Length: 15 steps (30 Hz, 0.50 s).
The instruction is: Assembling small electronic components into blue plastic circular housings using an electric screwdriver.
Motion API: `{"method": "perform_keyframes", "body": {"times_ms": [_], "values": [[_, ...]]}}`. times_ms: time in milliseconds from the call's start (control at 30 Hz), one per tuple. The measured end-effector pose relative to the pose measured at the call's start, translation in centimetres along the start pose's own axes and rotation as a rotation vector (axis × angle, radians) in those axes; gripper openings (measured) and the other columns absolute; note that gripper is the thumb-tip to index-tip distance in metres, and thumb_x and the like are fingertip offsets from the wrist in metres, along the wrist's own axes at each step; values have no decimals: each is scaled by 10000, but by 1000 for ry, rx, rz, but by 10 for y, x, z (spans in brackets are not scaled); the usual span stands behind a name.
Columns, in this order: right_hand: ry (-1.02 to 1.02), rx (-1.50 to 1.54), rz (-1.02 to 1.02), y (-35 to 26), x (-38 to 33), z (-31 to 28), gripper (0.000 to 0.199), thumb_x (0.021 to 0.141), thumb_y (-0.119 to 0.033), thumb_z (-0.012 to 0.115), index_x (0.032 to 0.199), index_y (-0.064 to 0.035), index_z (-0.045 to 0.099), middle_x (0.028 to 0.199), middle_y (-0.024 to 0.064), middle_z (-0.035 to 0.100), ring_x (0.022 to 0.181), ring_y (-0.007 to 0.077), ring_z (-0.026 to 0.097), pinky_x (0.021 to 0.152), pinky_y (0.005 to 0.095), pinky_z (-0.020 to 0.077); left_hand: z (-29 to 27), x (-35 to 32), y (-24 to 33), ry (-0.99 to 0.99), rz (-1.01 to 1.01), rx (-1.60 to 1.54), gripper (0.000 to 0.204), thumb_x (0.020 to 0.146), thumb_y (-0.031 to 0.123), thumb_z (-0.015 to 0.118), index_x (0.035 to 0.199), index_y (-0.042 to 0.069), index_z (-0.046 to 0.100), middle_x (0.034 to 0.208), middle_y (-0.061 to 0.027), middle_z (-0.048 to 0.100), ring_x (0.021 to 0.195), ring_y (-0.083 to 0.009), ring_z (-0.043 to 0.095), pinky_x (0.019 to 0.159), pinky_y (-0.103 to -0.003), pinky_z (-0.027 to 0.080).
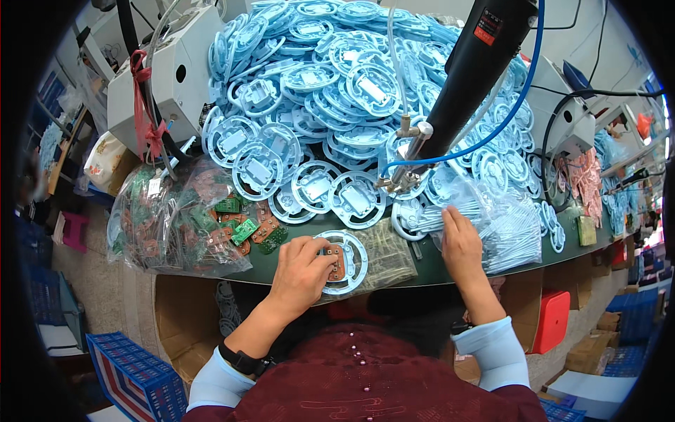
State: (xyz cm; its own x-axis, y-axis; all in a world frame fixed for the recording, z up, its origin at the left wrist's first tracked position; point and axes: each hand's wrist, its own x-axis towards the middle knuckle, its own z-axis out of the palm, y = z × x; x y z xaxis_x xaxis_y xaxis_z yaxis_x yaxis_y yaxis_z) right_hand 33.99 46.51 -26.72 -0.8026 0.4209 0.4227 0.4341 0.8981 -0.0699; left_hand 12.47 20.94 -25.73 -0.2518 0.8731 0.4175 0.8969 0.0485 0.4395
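The left hand's (295, 273) fingers curl over the left side of one blue ring (363, 259), tips against the one brown board (339, 271) inside; whether they grip, I cannot tell. The board looks squarish, the ring round. The right hand's (462, 246) fingers bend at one clear bag (513, 235), any hold unclear. Beyond, uncountable rings (309, 77) heap the desk (434, 266).

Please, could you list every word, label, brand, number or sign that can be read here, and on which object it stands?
No text is clear enough to quote.
Black cylindrical tool: red label with pale marks, too small to read.
Brown circuit board under the left hand: no readable text.
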Motion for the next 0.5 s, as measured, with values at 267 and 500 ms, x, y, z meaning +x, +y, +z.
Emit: {"method": "perform_keyframes", "body": {"times_ms": [267, 500], "values": [[-86, -87, -200, 23, 3, 1, 188, 775, -58, 613, 962, -49, 626, 1025, 106, 627, 887, 274, 592, 729, 375, 477, -7, -10, 4, -142, -147, -58, 429, 741, 231, 818, 1120, 123, 650, 1441, -146, 458, 1390, -358, 360, 1066, -621, 268], [-163, -158, -171, 28, 6, 3, 67, 758, -59, 619, 773, -77, 557, 831, 73, 530, 798, 255, 567, 658, 365, 482, -8, -5, 2, -233, -177, -69, 453, 733, 268, 833, 1109, 126, 624, 1487, -142, 431, 1418, -339, 347, 1081, -657, 242]]}}
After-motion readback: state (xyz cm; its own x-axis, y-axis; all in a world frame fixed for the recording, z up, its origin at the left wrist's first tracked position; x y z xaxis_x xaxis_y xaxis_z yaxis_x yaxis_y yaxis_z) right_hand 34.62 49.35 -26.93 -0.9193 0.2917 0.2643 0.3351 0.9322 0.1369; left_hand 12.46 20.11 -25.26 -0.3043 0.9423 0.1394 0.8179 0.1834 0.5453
